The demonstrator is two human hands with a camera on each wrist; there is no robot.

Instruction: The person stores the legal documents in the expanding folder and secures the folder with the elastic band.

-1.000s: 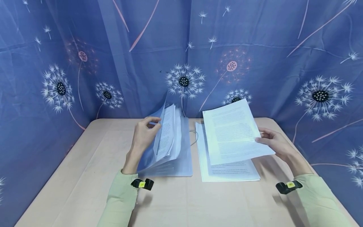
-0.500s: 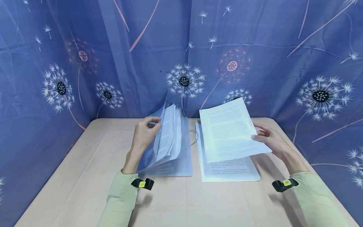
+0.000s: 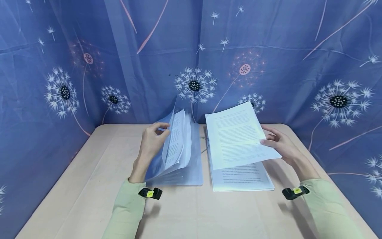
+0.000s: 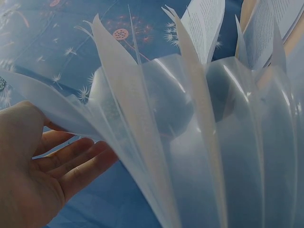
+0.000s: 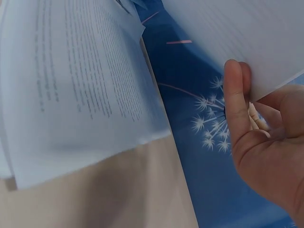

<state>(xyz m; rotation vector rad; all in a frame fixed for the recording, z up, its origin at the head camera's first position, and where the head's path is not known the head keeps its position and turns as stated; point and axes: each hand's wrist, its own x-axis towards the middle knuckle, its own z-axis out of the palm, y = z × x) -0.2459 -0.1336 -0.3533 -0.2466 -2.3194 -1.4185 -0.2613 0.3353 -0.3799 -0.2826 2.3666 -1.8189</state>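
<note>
A translucent blue plastic file folder (image 3: 192, 166) stands partly fanned on the left, with printed sheets (image 3: 174, 137) among its leaves. My left hand (image 3: 152, 139) pinches its raised left leaves between thumb and fingers; the left wrist view shows the clear dividers (image 4: 204, 128) spread beside the hand. On the right, my right hand (image 3: 282, 144) pinches the right edge of a printed sheet (image 3: 238, 136), thumb on the near face. That sheet is lifted and tilted over a stack of printed paper (image 3: 244, 179), hiding the stack's upper part. In the right wrist view the thumb and fingers meet at the sheet's corner (image 5: 270, 38).
A thin elastic cord (image 3: 206, 146) loops from the folder's right side toward the paper stack. The beige table (image 3: 191, 212) ends at the back against a blue dandelion-print curtain (image 3: 149, 66), which also hangs at both sides.
My right hand has moved left and slightly away from me, carrying the printed sheet further over the stack. The left hand and the folder have stayed as they were.
</note>
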